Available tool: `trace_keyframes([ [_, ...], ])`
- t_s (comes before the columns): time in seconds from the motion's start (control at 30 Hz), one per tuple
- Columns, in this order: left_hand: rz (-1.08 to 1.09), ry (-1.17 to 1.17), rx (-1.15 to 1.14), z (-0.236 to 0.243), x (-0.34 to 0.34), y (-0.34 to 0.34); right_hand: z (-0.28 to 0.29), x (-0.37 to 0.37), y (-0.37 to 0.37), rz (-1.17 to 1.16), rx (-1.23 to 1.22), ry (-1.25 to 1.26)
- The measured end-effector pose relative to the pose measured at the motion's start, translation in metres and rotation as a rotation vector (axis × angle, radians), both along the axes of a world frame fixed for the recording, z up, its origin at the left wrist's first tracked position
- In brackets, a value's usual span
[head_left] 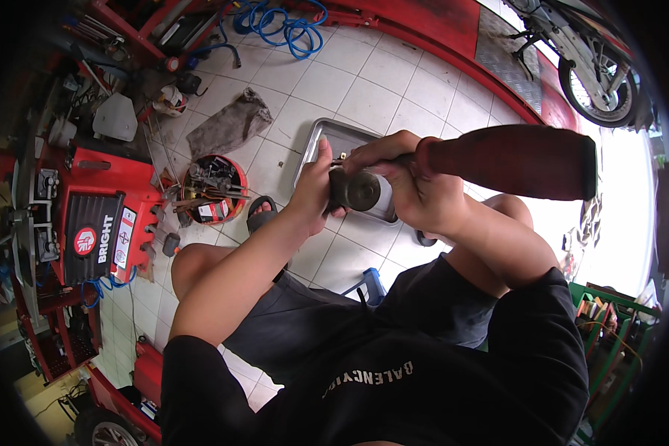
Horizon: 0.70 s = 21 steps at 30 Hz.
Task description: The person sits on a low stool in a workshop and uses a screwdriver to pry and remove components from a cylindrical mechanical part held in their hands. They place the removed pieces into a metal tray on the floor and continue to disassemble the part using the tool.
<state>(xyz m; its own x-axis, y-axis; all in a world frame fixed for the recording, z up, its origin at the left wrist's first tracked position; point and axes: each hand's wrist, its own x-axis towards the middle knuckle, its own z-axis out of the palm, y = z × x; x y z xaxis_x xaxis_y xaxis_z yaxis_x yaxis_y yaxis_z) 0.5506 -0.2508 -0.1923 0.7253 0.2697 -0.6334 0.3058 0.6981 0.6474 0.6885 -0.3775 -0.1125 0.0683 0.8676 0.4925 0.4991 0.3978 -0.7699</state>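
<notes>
My right hand (pixel 427 195) is closed around the neck of a tool with a thick red grip (pixel 513 161), which sticks out to the right. Its other end is hidden by my fingers. Dark metal with a round, worn face (pixel 363 191) and a pale grey side lies between my hands; I cannot tell whether it belongs to the tool. My left hand (pixel 314 186) grips this round-faced metal piece from the left, thumb pointing up. Below both hands, a shallow metal tray (pixel 308 152) sits on the floor with small parts in it, partly covered by my hands.
Left of the tray stands a round red container (pixel 239 177) full of tools, with a stained grey rag (pixel 230 123) beyond it. A red machine (pixel 108 215) is at the left. Blue hose (pixel 279 26) coils at the far side; a motorcycle wheel (pixel 598 85) is far right.
</notes>
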Motion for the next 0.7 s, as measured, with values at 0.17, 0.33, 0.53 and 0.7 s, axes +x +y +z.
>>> trace_keyframes([
  [0.17,0.002,0.002,0.008,0.003,-0.002,-0.004,-0.005,-0.004,-0.001,-0.028,0.097,0.009],
  [0.33,0.031,-0.001,0.042,0.004,-0.003,-0.006,-0.006,-0.007,0.001,-0.041,0.086,0.034],
  [0.53,0.044,-0.042,-0.005,0.002,-0.005,0.004,-0.006,-0.006,0.006,-0.004,0.104,0.039],
  [0.7,0.081,-0.139,-0.053,-0.012,-0.001,0.029,0.007,0.007,0.022,-0.117,0.028,0.099],
])
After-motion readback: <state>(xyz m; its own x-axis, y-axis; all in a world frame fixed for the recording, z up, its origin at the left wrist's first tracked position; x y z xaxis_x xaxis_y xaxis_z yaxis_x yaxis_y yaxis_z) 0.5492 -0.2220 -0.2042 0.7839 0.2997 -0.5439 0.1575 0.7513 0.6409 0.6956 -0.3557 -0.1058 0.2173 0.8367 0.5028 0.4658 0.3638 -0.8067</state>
